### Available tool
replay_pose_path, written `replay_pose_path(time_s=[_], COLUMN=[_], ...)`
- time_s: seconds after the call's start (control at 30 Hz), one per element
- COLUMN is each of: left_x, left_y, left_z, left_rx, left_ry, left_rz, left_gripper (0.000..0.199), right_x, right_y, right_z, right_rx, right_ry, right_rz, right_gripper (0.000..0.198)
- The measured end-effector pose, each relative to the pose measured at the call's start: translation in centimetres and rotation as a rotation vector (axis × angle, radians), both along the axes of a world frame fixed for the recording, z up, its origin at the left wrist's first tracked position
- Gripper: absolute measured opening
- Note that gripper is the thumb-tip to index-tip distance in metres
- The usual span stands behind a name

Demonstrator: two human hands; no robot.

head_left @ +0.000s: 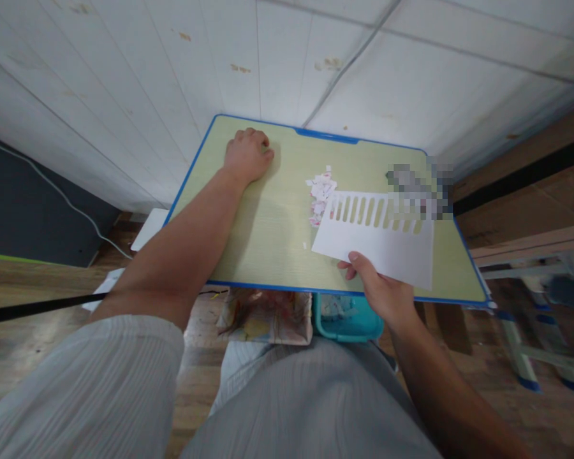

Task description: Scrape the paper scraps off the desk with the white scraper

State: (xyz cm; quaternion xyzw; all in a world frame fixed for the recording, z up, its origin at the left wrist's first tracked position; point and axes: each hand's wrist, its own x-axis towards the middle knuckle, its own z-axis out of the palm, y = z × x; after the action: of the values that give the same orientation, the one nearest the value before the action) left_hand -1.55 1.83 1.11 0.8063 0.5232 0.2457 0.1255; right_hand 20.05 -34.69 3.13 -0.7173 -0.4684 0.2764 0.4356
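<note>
A white sheet of paper (pixel 373 245) with a row of long rounded slots cut along its far part is in my right hand (pixel 387 290). The thumb lies on top of its near edge and the fingers are underneath. Just beyond the sheet's left corner lies a pile of small white paper scraps (pixel 323 191) with pinkish marks, partly covered by the sheet. Toward the far left of the table, my left hand (pixel 249 155) rests knuckles up. Its fingers are loosely bent, the thumb is apart from the index finger, and nothing shows between them.
The pale yellow-green table (pixel 268 236) has a blue rim and stands against a white panelled wall (pixel 287 70). A blurred-out object (pixel 416 188) lies at its right. Below the near edge are a turquoise bin (pixel 349 335) and a patterned box (pixel 268 325). Stool legs (pixel 519 350) stand at right.
</note>
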Motion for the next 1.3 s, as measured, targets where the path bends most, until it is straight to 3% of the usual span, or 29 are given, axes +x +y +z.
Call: replay_pose_path(time_s=[0.1, 0.3, 0.53, 0.8, 1.13, 1.2, 1.3], left_x=[0.1, 0.2, 0.2, -0.2, -0.4, -0.3, -0.2], left_y=[-0.2, -0.6, -0.8, -0.3, -0.5, -0.6, -0.8], left_z=[0.2, 0.5, 0.7, 0.1, 0.2, 0.2, 0.3], left_rx=[-0.019, -0.018, -0.027, 0.018, 0.018, 0.039, 0.052], left_ry=[0.031, -0.003, 0.017, -0.010, 0.023, 0.040, 0.046], left_rz=[0.013, 0.010, 0.018, -0.029, -0.031, -0.020, -0.006], left_gripper=[0.056, 0.043, 0.048, 0.038, 0.039, 0.037, 0.034], right_x=[-0.5, -1.2, -1.3, -1.8, -1.1, -1.2, -0.6], right_y=[-1.0, -2.6, -2.3, -1.9, -2.4, -2.2, -1.7], right_z=[-0.4, -0.9, -0.3, 0.4, -0.2, -0.1, 0.2], right_rx=[-0.063, -0.065, -0.016, -0.053, 0.001, 0.104, 0.392], right_ry=[0.034, 0.003, 0.139, 0.036, 0.134, 0.212, 0.281], right_rz=[0.057, 0.170, 0.200, 0.221, 0.319, 0.198, -0.180], right_gripper=[0.051, 0.050, 0.043, 0.052, 0.044, 0.038, 0.021])
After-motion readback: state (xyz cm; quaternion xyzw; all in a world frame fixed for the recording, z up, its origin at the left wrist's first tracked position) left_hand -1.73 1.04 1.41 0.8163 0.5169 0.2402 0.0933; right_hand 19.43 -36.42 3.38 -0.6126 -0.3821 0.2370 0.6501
